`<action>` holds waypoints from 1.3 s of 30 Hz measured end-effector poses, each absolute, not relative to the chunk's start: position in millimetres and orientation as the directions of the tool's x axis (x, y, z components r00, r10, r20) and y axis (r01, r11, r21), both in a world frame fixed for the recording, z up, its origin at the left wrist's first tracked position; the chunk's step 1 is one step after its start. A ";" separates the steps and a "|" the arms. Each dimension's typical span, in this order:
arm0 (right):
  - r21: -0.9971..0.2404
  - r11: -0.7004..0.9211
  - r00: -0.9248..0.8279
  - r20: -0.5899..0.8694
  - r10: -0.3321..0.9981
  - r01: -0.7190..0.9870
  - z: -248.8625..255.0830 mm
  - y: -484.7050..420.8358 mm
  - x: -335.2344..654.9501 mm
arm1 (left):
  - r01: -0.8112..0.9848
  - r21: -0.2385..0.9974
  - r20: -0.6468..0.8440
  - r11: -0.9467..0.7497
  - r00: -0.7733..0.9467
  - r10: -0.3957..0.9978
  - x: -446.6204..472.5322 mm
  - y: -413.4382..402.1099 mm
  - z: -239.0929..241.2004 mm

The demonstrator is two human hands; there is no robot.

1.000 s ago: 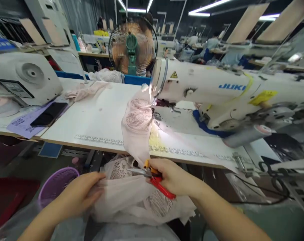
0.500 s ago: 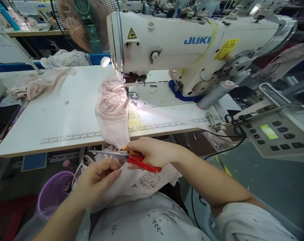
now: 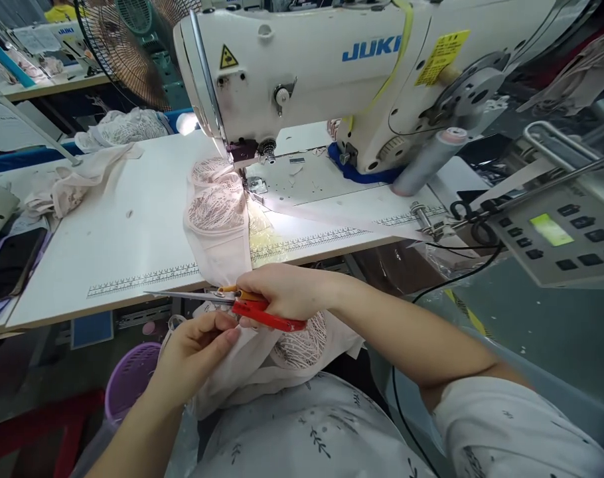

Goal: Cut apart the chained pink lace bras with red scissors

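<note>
My right hand [image 3: 287, 292] grips red and orange scissors [image 3: 232, 303], whose blades point left just below the table's front edge. My left hand [image 3: 195, 352] pinches pale pink lace fabric [image 3: 282, 345] that lies in my lap, right under the blades. A chain of the same pink lace pieces [image 3: 215, 212] runs up over the table edge to the needle of the white JUKI sewing machine [image 3: 306, 66].
A white table [image 3: 117, 226] with a printed ruler along its front carries loose pink fabric [image 3: 73, 179] at the back left. A purple basket [image 3: 127, 385] stands below left, a control panel [image 3: 555, 232] at right, a fan [image 3: 127, 40] behind.
My view has tilted down and closer to the machine. My left hand has come up from flat on the fabric to pinch it beside the scissors, whose blades now reach further left.
</note>
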State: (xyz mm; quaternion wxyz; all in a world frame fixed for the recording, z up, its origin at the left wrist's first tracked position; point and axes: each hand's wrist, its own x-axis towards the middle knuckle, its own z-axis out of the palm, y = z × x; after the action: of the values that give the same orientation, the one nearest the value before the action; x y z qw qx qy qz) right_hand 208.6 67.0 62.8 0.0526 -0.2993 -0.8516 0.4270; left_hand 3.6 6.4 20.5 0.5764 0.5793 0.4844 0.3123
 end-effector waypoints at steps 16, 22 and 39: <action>-0.747 0.480 -0.822 -0.155 0.548 0.460 62.8 65.7 205.4 | 0.235 0.954 -0.270 0.187 0.395 0.878 9.9 8.1 17.5; -0.941 0.187 -0.583 -0.014 0.812 0.282 46.5 34.1 219.5 | 0.123 0.957 -0.285 0.263 0.234 0.929 5.7 1.4 11.1; -0.801 0.134 -0.649 -0.362 0.669 0.584 12.4 -17.9 218.0 | 0.157 0.968 -0.205 0.195 0.046 0.978 19.3 -13.3 16.2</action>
State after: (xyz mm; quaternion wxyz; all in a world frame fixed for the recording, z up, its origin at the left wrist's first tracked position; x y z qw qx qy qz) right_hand 218.0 -17.9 12.4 0.0417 -0.4166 -0.7519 0.5093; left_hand 19.3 -13.3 16.2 0.5236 0.4989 0.5688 0.3918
